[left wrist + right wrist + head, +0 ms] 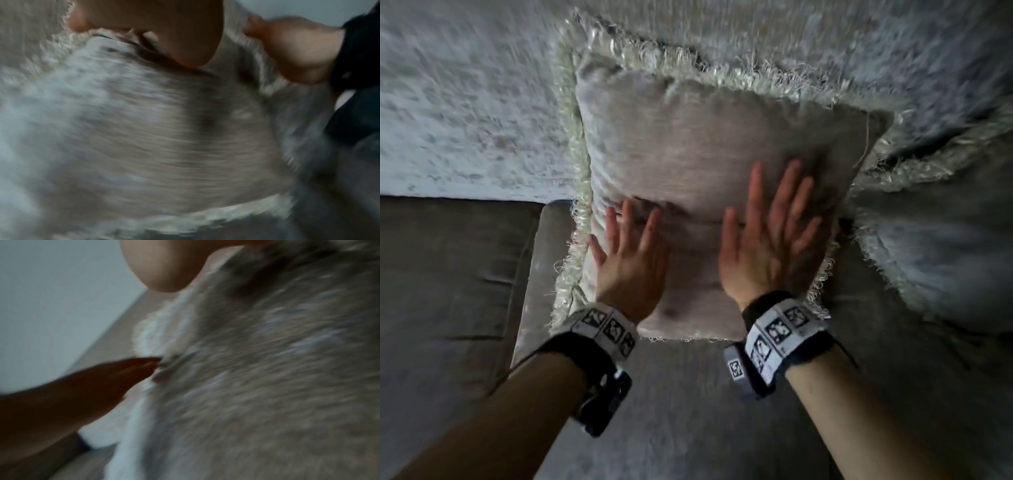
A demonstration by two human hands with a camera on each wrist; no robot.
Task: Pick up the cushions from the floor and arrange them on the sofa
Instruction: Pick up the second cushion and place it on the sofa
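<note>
On the sofa: a square beige woven cushion with a pale shaggy fringe (709, 178) stands propped against the mottled grey-white backrest (465, 102), its lower edge resting on the dull grey-brown seat (681, 394).
Neighbour: a second fringed cushion of silvery grey fabric (941, 240) sits just beside it at the right, their fringes touching or nearly so; I cannot tell which.
Left hand: the left hand (630, 260) lies flat on the lower left of the cushion face, fingers straight and spread, pressing the fabric and gripping nothing.
Right hand: the right hand (770, 240) lies flat on the lower right of the face, fingers straight and fanned out, blurred by motion; it presses and does not pinch.
Wrist views: both are heavily smeared; the left one shows only the woven face and fringe close under the palm, the right one shows the same weave with the other hand's fingertips meeting it.
Stage, as I judge it: this cushion is already off the floor and is being patted into shape and squared against the backrest.
Handling, as I judge it: light, soft and yielding; the face dents under the palms, so it will sag if lifted by a corner.
Where to hold: both side edges, inside the fringe, palms against the filling; the loose threads of the fringe look easy to pull.
Risk: a hard push may tip it onto the neighbour.
</note>
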